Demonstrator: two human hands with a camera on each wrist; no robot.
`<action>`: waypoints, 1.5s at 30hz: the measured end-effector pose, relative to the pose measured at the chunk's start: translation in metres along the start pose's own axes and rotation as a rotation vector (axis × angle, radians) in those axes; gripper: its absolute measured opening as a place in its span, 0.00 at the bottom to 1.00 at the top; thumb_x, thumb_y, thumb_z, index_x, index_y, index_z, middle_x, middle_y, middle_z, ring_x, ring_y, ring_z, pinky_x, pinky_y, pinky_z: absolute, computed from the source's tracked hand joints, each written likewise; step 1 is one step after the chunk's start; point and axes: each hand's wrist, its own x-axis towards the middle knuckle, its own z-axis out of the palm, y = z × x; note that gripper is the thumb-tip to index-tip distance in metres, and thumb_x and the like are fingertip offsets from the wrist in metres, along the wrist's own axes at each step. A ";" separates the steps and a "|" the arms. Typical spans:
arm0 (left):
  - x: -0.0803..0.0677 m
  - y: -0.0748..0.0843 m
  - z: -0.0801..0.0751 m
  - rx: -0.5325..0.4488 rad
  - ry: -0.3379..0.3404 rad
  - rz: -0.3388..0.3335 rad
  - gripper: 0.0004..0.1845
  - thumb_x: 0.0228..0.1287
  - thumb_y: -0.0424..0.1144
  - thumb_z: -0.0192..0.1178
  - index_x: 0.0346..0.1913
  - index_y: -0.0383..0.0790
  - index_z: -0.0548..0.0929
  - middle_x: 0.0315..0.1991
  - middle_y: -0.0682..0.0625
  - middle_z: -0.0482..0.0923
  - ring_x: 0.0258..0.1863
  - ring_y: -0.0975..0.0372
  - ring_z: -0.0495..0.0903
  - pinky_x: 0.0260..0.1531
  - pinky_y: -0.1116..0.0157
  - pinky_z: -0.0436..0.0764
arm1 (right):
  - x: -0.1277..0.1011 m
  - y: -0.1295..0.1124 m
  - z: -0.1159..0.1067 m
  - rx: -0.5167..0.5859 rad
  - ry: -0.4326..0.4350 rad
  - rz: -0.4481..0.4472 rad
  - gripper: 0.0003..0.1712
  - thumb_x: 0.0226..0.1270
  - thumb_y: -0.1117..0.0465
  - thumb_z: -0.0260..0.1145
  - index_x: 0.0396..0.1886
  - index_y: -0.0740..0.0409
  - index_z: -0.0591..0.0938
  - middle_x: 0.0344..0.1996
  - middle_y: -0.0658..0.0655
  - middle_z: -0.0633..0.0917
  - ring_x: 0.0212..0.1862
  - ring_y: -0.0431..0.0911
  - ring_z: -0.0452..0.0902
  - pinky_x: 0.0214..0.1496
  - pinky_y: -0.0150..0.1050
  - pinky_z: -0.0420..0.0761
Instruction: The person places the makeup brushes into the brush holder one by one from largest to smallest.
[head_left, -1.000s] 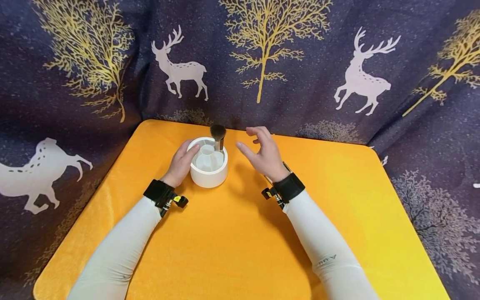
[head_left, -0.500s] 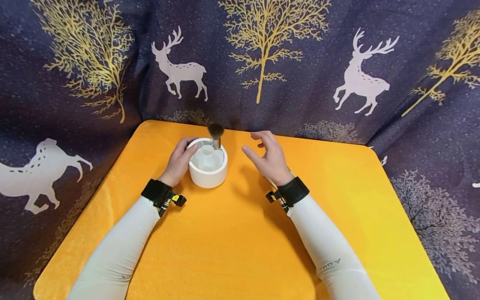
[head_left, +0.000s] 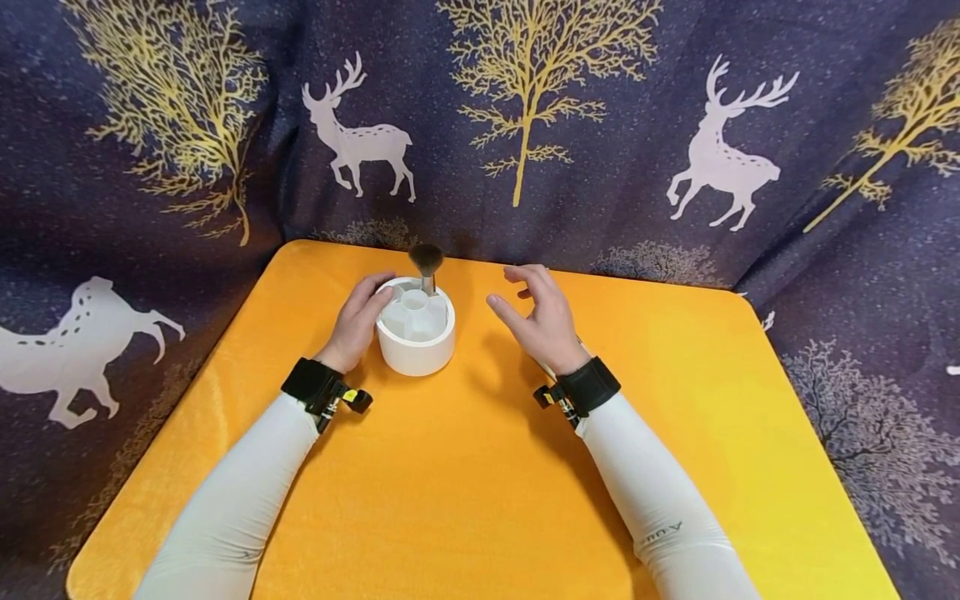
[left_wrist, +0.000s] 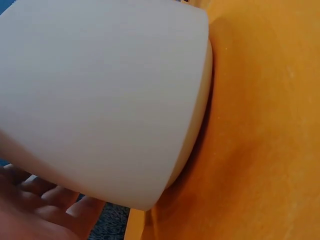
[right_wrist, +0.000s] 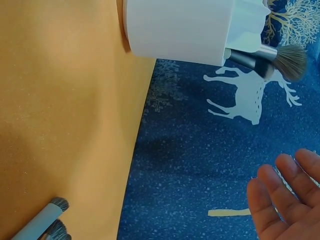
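A white round makeup brush holder (head_left: 416, 354) with inner compartments stands on the table, left of centre. My left hand (head_left: 356, 321) grips its left side, thumb over the rim and fingers around the outer wall. The holder's smooth wall (left_wrist: 100, 95) fills much of the left wrist view. A fluffy dark makeup brush (head_left: 426, 260) stands bristles up in a rear compartment. Beside it in the right wrist view is a second, darker brush (right_wrist: 252, 64). My right hand (head_left: 542, 321) hovers right of the holder, fingers loosely bent and holding nothing.
Two more brushes lie on the table near my right wrist; one has a pale handle (right_wrist: 40, 220), the other shows dark bristles (right_wrist: 57, 231). An orange cloth covers the table (head_left: 450, 500). A dark curtain (head_left: 585, 175) with deer and trees hangs behind it.
The standing brush has swung left along the holder's back as the compartments turn. My right hand has drawn back slightly to the right. The left hand stays on the holder.
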 end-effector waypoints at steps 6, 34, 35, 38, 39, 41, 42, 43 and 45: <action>-0.002 -0.001 0.000 0.047 0.000 -0.026 0.33 0.90 0.52 0.48 0.84 0.33 0.66 0.82 0.36 0.66 0.81 0.45 0.64 0.84 0.45 0.59 | -0.001 0.003 0.000 0.010 0.005 -0.002 0.26 0.78 0.52 0.76 0.68 0.59 0.85 0.61 0.58 0.84 0.63 0.55 0.80 0.60 0.57 0.84; -0.003 0.000 -0.002 0.067 0.001 -0.044 0.32 0.90 0.53 0.47 0.82 0.33 0.68 0.81 0.36 0.68 0.79 0.45 0.66 0.83 0.44 0.60 | -0.018 0.023 -0.045 -0.041 0.051 0.064 0.23 0.78 0.58 0.76 0.66 0.62 0.84 0.59 0.64 0.83 0.62 0.57 0.80 0.58 0.60 0.83; -0.003 -0.001 -0.002 0.067 0.000 -0.042 0.32 0.91 0.52 0.47 0.83 0.33 0.68 0.81 0.36 0.67 0.80 0.45 0.66 0.83 0.44 0.60 | -0.019 0.024 -0.047 -0.047 0.055 0.067 0.23 0.78 0.58 0.76 0.66 0.62 0.84 0.58 0.64 0.83 0.62 0.57 0.80 0.58 0.59 0.83; -0.003 0.000 -0.001 0.084 -0.002 -0.039 0.33 0.91 0.54 0.46 0.83 0.33 0.67 0.81 0.36 0.67 0.80 0.44 0.65 0.83 0.44 0.60 | -0.021 0.026 -0.053 -0.063 0.063 0.075 0.23 0.78 0.58 0.76 0.65 0.63 0.84 0.58 0.63 0.84 0.61 0.57 0.80 0.57 0.57 0.83; -0.003 0.000 0.000 0.089 -0.003 -0.039 0.34 0.91 0.54 0.46 0.84 0.34 0.67 0.82 0.36 0.66 0.81 0.44 0.65 0.83 0.43 0.60 | -0.022 0.027 -0.055 -0.067 0.065 0.080 0.22 0.78 0.58 0.76 0.65 0.63 0.84 0.58 0.64 0.84 0.61 0.57 0.80 0.57 0.57 0.83; -0.003 0.000 0.000 0.099 -0.004 -0.041 0.34 0.91 0.55 0.45 0.84 0.34 0.66 0.82 0.36 0.66 0.81 0.44 0.65 0.84 0.43 0.59 | -0.024 0.029 -0.058 -0.069 0.066 0.086 0.22 0.78 0.58 0.76 0.64 0.63 0.84 0.58 0.65 0.84 0.61 0.59 0.80 0.57 0.58 0.83; -0.003 0.001 0.001 0.103 -0.006 -0.043 0.34 0.91 0.55 0.45 0.84 0.34 0.66 0.82 0.36 0.66 0.81 0.44 0.65 0.84 0.43 0.59 | -0.025 0.029 -0.060 -0.071 0.064 0.091 0.23 0.78 0.57 0.76 0.65 0.63 0.84 0.58 0.65 0.84 0.62 0.59 0.80 0.57 0.58 0.83; -0.003 0.001 0.001 0.100 -0.007 -0.044 0.34 0.91 0.55 0.45 0.84 0.35 0.66 0.82 0.36 0.66 0.81 0.44 0.65 0.84 0.43 0.59 | -0.026 0.031 -0.062 -0.072 0.063 0.093 0.23 0.78 0.58 0.76 0.65 0.63 0.84 0.58 0.66 0.84 0.61 0.60 0.80 0.58 0.59 0.83; -0.003 0.002 0.002 0.099 -0.010 -0.048 0.35 0.91 0.55 0.44 0.85 0.35 0.66 0.83 0.36 0.65 0.81 0.44 0.64 0.84 0.43 0.58 | -0.027 0.033 -0.066 -0.077 0.058 0.104 0.23 0.78 0.58 0.76 0.66 0.63 0.84 0.58 0.66 0.83 0.62 0.60 0.80 0.58 0.60 0.82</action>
